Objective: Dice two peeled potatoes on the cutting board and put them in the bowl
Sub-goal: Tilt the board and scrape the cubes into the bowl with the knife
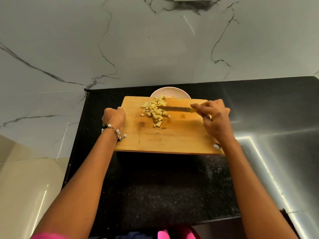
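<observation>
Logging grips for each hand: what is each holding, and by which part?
Right hand holds the knife by its yellow handle; left hand grips the cutting board by its left edge.

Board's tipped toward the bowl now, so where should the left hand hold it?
Grip the cutting board at its left edge, coming from the left, where the left hand holds it. That side is bare; the potato dice and knife occupy the far middle near the bowl.

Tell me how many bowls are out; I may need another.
1. The bowl sits on the counter behind the cutting board, whose far edge hides part of it.
</observation>
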The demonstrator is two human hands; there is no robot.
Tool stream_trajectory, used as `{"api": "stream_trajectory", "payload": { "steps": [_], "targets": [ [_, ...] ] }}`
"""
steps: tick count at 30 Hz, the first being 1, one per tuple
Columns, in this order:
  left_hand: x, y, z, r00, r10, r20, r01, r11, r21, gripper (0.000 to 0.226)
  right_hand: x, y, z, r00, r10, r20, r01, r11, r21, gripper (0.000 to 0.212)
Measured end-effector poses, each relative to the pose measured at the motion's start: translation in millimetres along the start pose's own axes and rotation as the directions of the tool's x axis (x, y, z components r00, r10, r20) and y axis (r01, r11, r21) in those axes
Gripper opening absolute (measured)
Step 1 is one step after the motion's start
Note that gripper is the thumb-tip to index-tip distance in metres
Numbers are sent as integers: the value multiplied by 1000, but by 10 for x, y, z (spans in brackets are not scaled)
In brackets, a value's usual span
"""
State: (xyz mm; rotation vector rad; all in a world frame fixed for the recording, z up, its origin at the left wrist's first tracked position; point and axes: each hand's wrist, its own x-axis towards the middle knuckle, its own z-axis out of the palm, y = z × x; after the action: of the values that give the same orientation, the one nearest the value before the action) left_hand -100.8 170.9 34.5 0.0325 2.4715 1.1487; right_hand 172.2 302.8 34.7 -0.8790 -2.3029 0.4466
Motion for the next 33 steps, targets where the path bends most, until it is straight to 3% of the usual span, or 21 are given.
{"api": "stream_trajectory", "payload": {
  "steps": [3,6,13,18,22,33],
  "targets": [
    [-34,31,39,1000,-20,14,20,1000,-11,30,-185,-134,-59,990,-102,101,100,995,27,45],
    [-72,50,61,1000,-17,16,17,1000,-12,29,-347,-153,-33,984,-144,102,147,989,-24,51],
    [-151,60,146,998,42,43,-42,999,0,27,-406,-44,44,999,-49,-24,45,990,-131,46],
    [-192,70,217,997,56,61,-55,998,-12,19,-327,55,69,1000,-6,-19,3,988,-155,47],
    [-172,80,243,997,58,49,-58,998,-1,27,-186,128,82,1000,5,-9,-6,987,-161,45],
    [-116,73,249,996,55,64,-56,998,15,22,186,218,141,997,33,69,-20,985,-171,33]
  ]
}}
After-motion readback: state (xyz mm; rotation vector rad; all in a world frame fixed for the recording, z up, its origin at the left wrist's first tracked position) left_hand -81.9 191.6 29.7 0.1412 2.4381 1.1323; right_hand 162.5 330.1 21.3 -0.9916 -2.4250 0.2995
